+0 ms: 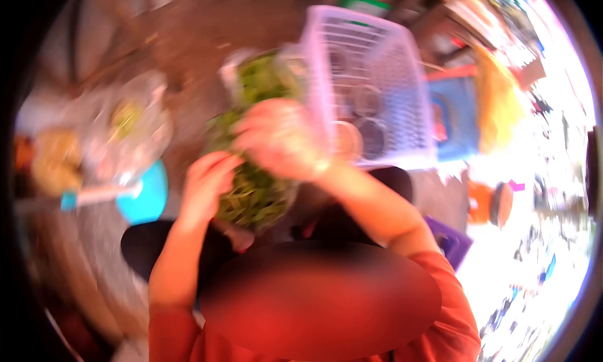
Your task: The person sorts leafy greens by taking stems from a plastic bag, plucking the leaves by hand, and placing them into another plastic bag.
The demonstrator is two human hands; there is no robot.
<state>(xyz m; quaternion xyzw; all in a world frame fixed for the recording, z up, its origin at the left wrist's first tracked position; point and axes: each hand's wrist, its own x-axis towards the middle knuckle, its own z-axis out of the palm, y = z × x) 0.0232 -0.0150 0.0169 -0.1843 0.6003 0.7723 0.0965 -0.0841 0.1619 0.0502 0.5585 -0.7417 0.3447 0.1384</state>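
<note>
Leafy greens (251,199) lie in a loose pile between my knees, partly covered by my hands. My left hand (204,186) is at the pile's left edge, thumb and fingers pressed together; what sits in the pinch is too blurred to make out. Above the leaves, my right hand (276,139) reaches in from the right, its fingertips close to the left hand's. Motion smears its fingers, so its grip is unclear. Just beyond it rests a clear plastic bag of greens (267,78).
A lilac plastic basket (319,67) with round containers inside stands to the right, beside a blue container (457,117) and a yellow bag (496,101). Left are a clear plastic bag (141,123) and a turquoise round object (147,195). An orange container (480,202) stands far right.
</note>
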